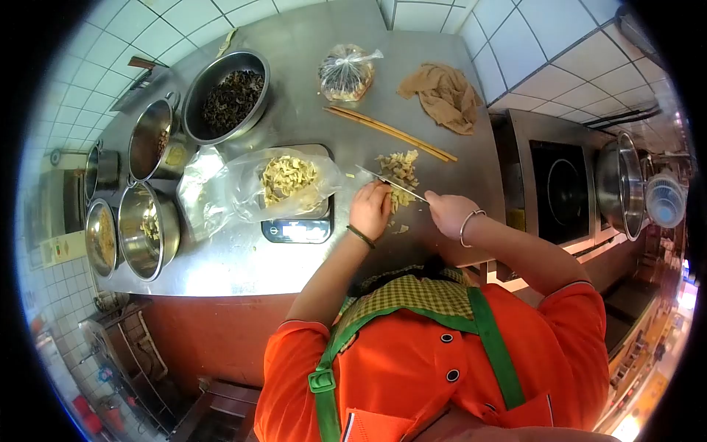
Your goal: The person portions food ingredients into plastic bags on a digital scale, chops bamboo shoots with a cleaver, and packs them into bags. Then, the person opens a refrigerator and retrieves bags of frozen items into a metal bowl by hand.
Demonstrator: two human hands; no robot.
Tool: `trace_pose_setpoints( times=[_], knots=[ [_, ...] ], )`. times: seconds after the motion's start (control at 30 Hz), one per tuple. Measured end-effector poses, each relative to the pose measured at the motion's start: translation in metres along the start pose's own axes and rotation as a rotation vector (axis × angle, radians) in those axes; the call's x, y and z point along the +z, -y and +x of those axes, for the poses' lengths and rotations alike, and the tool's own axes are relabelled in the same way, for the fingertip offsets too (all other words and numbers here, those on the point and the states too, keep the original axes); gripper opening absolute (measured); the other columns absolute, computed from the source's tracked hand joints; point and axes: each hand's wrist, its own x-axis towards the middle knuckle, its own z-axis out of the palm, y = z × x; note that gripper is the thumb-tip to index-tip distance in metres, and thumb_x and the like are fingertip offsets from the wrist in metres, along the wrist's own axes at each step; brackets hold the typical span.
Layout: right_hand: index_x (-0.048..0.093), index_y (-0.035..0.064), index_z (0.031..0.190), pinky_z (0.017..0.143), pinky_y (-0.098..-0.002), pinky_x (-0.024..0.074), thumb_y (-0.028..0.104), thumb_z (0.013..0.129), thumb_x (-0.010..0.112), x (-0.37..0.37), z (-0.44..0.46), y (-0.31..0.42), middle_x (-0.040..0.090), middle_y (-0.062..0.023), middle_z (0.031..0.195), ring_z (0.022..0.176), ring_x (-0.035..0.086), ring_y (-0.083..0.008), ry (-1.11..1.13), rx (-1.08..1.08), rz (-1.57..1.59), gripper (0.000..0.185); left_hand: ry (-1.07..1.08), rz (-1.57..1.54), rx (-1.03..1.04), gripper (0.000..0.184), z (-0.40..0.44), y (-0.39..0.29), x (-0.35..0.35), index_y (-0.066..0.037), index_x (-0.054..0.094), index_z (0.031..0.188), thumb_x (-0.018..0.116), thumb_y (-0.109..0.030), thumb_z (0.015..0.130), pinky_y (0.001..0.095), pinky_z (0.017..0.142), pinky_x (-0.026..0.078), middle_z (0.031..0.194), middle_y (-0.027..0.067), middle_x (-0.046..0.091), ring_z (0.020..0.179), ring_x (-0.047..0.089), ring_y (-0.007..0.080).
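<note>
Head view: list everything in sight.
Table: one, grey, centre
Chopped pieces: uncountable, yellowish, near edge
Knife: one, silver, across pieces
Sticks: two, tan, beyond pieces
Cloth: one, brown, upper right
Tied bag: one, clear, left of cloth
Scale: one, dark, centre
Open bag: one, clear, on scale
Large bowl: one, silver, upper left
Smaller vessels: four, silver, left end
Cooktop: one, black, right
Other bowls: silver, count unclear, right
Edge clutter: uncountable, mixed, right
Shirt: one, orange, bottom
Apron: one, checked green, bottom
Left hand: one, at pieces
Right hand: one, on knife

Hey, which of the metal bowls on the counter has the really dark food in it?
The wide bowl closest to the knotted clear bag. Its food looks nearly black; what shows in the others is paler.
</note>
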Motion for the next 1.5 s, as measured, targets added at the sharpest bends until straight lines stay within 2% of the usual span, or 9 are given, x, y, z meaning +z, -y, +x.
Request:
trace_pose_setpoints(
  times=[0.27, 0.57, 0.77, 0.87, 0.93, 0.97, 1.23, 1.43, 1.5],
  knots=[
    [0.043, 0.0009, 0.095, 0.062, -0.0482, 0.0416, 0.013, 0.086, 0.039, 0.027, 0.002, -0.016, 0.056, -0.0229, 0.073, 0.071, 0.055, -0.0407, -0.244, -0.055, 0.101, 0.016, -0.102, 0.034, 0.057, 0.009, -0.006, 0.001, 0.005, -0.002, 0.055, 0.079, 0.058, 0.000, 0.071, 0.0386, 0.068, 0.044, 0.080, 0.0143, 0.057, 0.074, 0.054, 0.0325],
    [0.043, 0.0011, 0.093, 0.064, -0.0474, 0.0429, 0.012, 0.086, 0.037, 0.019, 0.005, 0.009, 0.058, -0.0226, 0.076, 0.075, 0.056, -0.0396, 0.079, 0.074, -0.003, 0.014, -0.047, 0.056, 0.100, 0.005, -0.005, 0.000, 0.004, -0.003, 0.057, 0.074, 0.059, -0.002, 0.070, 0.0371, 0.070, 0.044, 0.078, 0.0126, 0.056, 0.074, 0.054, 0.0313],
    [0.044, -0.0001, 0.093, 0.063, -0.0475, 0.0427, 0.012, 0.086, 0.041, 0.034, -0.001, -0.011, 0.057, -0.0224, 0.074, 0.072, 0.056, -0.0401, -0.297, -0.109, 0.110, 0.015, -0.145, 0.031, -0.001, 0.015, -0.012, -0.014, -0.006, -0.001, 0.057, 0.086, 0.057, -0.001, 0.071, 0.0391, 0.073, 0.043, 0.087, 0.0161, 0.055, 0.081, 0.052, 0.0333],
    [0.044, -0.0002, 0.093, 0.063, -0.0475, 0.0423, 0.014, 0.086, 0.043, 0.022, -0.014, 0.001, 0.056, -0.0223, 0.073, 0.071, 0.055, -0.0403, -0.265, -0.127, 0.092, 0.016, -0.054, 0.042, 0.019, 0.017, -0.019, -0.014, -0.006, 0.000, 0.057, 0.088, 0.056, 0.001, 0.071, 0.0396, 0.075, 0.042, 0.089, 0.0162, 0.054, 0.083, 0.051, 0.0335],
    [0.045, -0.0007, 0.108, 0.068, -0.0467, 0.0432, 0.018, 0.086, 0.043, 0.011, -0.007, 0.011, 0.058, -0.0236, 0.081, 0.075, 0.055, -0.0406, 0.142, 0.105, -0.011, 0.030, -0.025, 0.068, 0.041, 0.017, -0.017, -0.010, -0.005, 0.000, 0.057, 0.088, 0.056, 0.001, 0.071, 0.0399, 0.075, 0.042, 0.089, 0.0159, 0.054, 0.083, 0.051, 0.0335],
    [0.045, -0.0007, 0.108, 0.068, -0.0467, 0.0432, 0.018, 0.086, 0.043, 0.016, -0.007, 0.009, 0.058, -0.0236, 0.081, 0.075, 0.055, -0.0406, 0.147, 0.106, -0.013, 0.030, -0.037, 0.048, 0.057, 0.017, -0.020, -0.009, -0.002, 0.000, 0.057, 0.087, 0.056, 0.001, 0.071, 0.0398, 0.075, 0.042, 0.088, 0.0157, 0.055, 0.083, 0.051, 0.0338],
    [0.046, -0.0020, 0.098, 0.065, -0.0480, 0.0420, 0.017, 0.086, 0.043, 0.054, -0.004, -0.015, 0.056, -0.0228, 0.072, 0.072, 0.054, -0.0416, -0.333, -0.092, 0.211, 0.022, -0.138, 0.038, -0.012, 0.018, -0.023, -0.020, -0.009, -0.001, 0.056, 0.087, 0.058, 0.000, 0.069, 0.0385, 0.079, 0.042, 0.096, 0.0155, 0.053, 0.090, 0.051, 0.0328],
    [0.047, -0.0019, 0.100, 0.067, -0.0470, 0.0430, 0.018, 0.086, 0.043, 0.023, -0.012, 0.013, 0.058, -0.0243, 0.078, 0.075, 0.055, -0.0407, 0.075, 0.055, 0.043, 0.024, -0.041, 0.085, 0.013, 0.020, -0.033, -0.012, 0.000, -0.002, 0.056, 0.087, 0.060, 0.001, 0.068, 0.0377, 0.079, 0.042, 0.096, 0.0147, 0.053, 0.089, 0.051, 0.0321],
    [0.047, -0.0018, 0.100, 0.066, -0.0468, 0.0429, 0.018, 0.086, 0.042, 0.039, -0.010, 0.009, 0.058, -0.0244, 0.078, 0.075, 0.055, -0.0406, -0.008, 0.035, 0.064, 0.024, -0.077, 0.058, 0.099, 0.017, -0.034, -0.008, 0.000, -0.002, 0.056, 0.085, 0.061, 0.000, 0.069, 0.0379, 0.075, 0.042, 0.096, 0.0137, 0.053, 0.084, 0.051, 0.0323]
  ],
)
